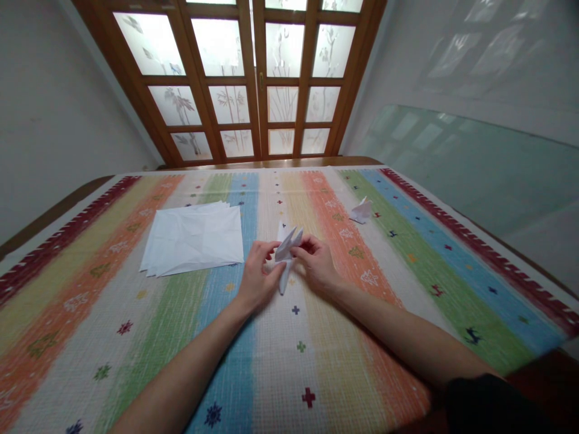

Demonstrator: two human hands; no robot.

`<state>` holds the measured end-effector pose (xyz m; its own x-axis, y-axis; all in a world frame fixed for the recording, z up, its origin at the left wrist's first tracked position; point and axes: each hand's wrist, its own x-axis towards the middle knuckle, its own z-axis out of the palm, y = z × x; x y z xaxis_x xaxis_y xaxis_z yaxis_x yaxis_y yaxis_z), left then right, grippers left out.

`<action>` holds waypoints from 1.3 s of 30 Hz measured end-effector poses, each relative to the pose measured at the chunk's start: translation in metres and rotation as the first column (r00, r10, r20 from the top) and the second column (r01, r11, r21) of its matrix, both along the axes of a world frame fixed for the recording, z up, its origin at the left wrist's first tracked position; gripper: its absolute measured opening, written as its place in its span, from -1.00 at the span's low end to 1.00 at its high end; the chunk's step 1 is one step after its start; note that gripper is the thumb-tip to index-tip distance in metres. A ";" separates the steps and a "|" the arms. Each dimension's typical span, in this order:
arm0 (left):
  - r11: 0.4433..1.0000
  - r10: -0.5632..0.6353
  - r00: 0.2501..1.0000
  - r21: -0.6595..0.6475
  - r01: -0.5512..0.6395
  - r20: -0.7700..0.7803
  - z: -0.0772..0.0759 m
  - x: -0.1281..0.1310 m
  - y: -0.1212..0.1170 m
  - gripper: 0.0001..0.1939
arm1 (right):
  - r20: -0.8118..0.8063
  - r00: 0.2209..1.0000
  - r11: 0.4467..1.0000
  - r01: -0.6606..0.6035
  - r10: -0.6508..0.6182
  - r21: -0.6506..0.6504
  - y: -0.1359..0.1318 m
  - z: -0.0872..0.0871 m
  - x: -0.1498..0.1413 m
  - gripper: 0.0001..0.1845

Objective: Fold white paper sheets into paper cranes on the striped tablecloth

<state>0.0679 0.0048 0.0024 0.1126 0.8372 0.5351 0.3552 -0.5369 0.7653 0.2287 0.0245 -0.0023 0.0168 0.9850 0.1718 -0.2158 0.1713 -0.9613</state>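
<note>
A partly folded white paper figure (286,248) sits between both my hands above the striped tablecloth (407,259). My left hand (257,278) pinches its left side with thumb and fingers closed on the paper. My right hand (318,263) grips its right side, fingers curled on a flap. The figure's narrow point hangs down toward the cloth between my palms.
A stack of white paper sheets (194,238) lies to the left of my hands. A small finished folded paper figure (361,210) rests farther back on the right. Wooden doors with frosted glass panes (253,78) stand beyond the table's far edge. A glass panel (474,163) leans against the right wall.
</note>
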 end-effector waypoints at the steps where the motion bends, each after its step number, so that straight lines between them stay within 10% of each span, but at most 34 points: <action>1: 0.998 0.032 0.999 0.053 -0.029 -0.043 0.000 -0.001 0.000 -0.65 | -0.002 1.000 1.000 -0.010 0.010 0.004 0.000 0.002 0.000 -0.83; 9: 0.980 0.150 0.974 0.154 -0.124 -0.172 0.003 0.001 -0.005 -0.88 | -0.016 1.000 0.999 0.011 -0.011 0.040 -0.002 0.012 -0.001 -0.73; 13: 0.991 0.034 0.999 -0.130 -0.030 0.034 0.006 0.005 -0.006 -0.72 | -0.084 0.996 0.999 -0.005 0.008 0.032 -0.001 0.010 -0.001 -0.67; 19: 0.859 0.101 0.864 -0.481 0.174 0.493 0.004 0.012 -0.003 -0.56 | -0.166 0.976 0.988 -0.147 0.139 -0.039 -0.003 0.008 -0.002 -0.69; 29: 0.958 0.001 0.966 -0.278 0.073 0.259 0.005 0.014 -0.010 -0.77 | 0.232 0.968 0.993 0.071 -0.092 0.097 -0.011 0.010 -0.003 -0.81; 35: 0.903 -0.029 0.865 -0.358 0.237 0.500 0.004 0.012 -0.004 -0.51 | 0.178 0.979 0.992 -0.114 0.102 0.056 -0.011 0.008 -0.002 -0.73; 39: 0.931 -0.012 0.904 -0.326 0.167 0.427 0.005 0.005 0.002 -0.69 | 0.098 0.950 0.954 -0.299 0.296 0.017 -0.008 0.007 0.001 -0.54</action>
<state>0.0731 0.0070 0.0075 0.0306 0.9735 0.2268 -0.0697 -0.2243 0.9720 0.2300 0.0166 0.0047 -0.2934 0.9370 0.1894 -0.1714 0.1433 -0.9747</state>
